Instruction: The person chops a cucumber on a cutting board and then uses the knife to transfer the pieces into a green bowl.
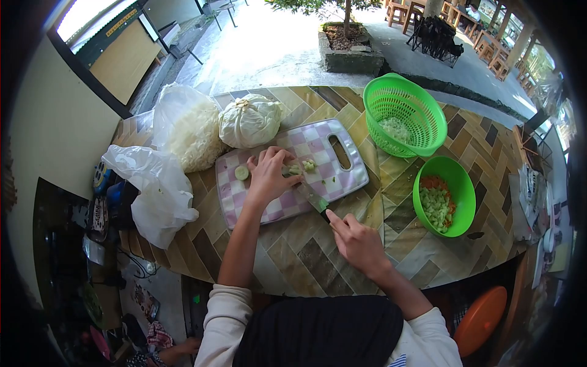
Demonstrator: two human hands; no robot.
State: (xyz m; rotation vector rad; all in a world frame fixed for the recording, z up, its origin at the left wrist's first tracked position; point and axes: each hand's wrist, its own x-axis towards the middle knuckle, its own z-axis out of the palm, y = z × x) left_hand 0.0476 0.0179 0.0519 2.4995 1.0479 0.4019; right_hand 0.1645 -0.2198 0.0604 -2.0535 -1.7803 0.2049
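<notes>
A purple-and-white checked cutting board [330, 136] lies on the table. On it my left hand [269, 173] is closed over a pale green vegetable piece, mostly covered by my fingers. My right hand [356, 241] grips a knife [316, 200] by its dark handle, its blade angled toward my left fingertips. Small chopped pieces [309, 165] lie just beyond the blade, and a round pale green slice [242, 172] sits to the left of my left hand. Right of the board, a green bowl [469, 199] holds diced pale green and orange vegetables.
A whole cabbage [249, 121] stands behind the board, beside a clear bag of pale shreds [194, 139]. A white plastic bag [160, 202] lies left. A green colander [416, 98] holds pale shreds. Another person's arm [180, 350] shows at lower left; an orange round seat [482, 321] at lower right.
</notes>
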